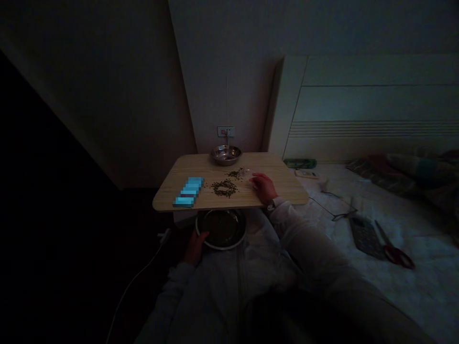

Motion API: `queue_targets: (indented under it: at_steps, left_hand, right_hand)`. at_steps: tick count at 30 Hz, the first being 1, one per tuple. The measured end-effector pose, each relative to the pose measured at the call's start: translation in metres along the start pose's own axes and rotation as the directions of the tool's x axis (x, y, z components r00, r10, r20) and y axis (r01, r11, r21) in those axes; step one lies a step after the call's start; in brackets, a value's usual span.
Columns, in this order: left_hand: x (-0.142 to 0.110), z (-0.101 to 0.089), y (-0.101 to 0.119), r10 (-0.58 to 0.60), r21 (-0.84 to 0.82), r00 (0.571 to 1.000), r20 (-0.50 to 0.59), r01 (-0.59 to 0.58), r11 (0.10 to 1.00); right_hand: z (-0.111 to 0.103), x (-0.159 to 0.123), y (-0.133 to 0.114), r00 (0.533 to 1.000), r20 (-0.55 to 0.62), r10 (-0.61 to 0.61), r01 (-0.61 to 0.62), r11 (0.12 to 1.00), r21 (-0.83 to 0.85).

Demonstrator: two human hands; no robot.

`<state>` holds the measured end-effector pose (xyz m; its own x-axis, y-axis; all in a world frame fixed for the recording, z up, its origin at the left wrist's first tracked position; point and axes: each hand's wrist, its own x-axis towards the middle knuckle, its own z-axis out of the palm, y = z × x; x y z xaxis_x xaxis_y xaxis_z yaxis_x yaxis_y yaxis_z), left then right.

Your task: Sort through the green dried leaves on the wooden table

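Below the table's front edge, my left hand (195, 247) grips the rim of a wide round basin (221, 248), thumb over the edge. The basin's inside is dark, and its contents are hard to make out. Over the wooden table (287, 186), my right hand (264, 188) has its fingers curled at a small clear plastic object (244, 173), whose exact kind is unclear. Small dark grains (224, 187) lie scattered beside it in a loose ring. A smaller pile of grains (234, 173) sits just behind, by the plastic.
A shiny metal bowl (225, 155) stands at the table's back edge. A lit phone (189, 192) lies at its left. On the bed to the right are scissors (396, 254), a dark patterned flat object (366, 236) and glasses (344, 215). A white cable (138, 274) trails at left.
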<state>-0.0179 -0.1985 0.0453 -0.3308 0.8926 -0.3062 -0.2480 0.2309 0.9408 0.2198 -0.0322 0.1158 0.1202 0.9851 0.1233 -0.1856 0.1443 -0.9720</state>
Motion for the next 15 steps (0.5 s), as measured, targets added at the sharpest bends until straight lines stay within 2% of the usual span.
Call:
queue_targets:
  at_steps: [3,7,11,13,15]
  left_hand:
    - [0.006,-0.002,-0.006,0.023,0.011,0.999,-0.027,-0.023,1.000]
    - [0.008,0.002,-0.006,0.073,0.059,0.997,0.003,-0.073,0.996]
    - [0.006,0.011,0.005,-0.035,0.215,0.992,0.117,0.009,0.977]
    - [0.009,0.016,0.009,-0.078,0.226,0.983,0.166,0.039,0.973]
    - [0.014,0.022,0.012,-0.058,0.196,0.982,0.178,0.022,0.980]
  right_hand:
    - [0.004,-0.004,0.000,1.000,0.026,0.018,-0.018,1.000,-0.015]
    - [0.009,-0.011,-0.002,0.986,0.165,0.037,-0.019,0.993,-0.114]
    - [0.010,-0.016,-0.005,0.980,0.198,0.023,0.013,0.984,-0.178]
    - [0.010,-0.017,-0.006,0.982,0.189,0.022,0.014,0.982,-0.187]
    - [0.011,-0.018,-0.007,0.982,0.189,0.021,0.018,0.980,-0.200]
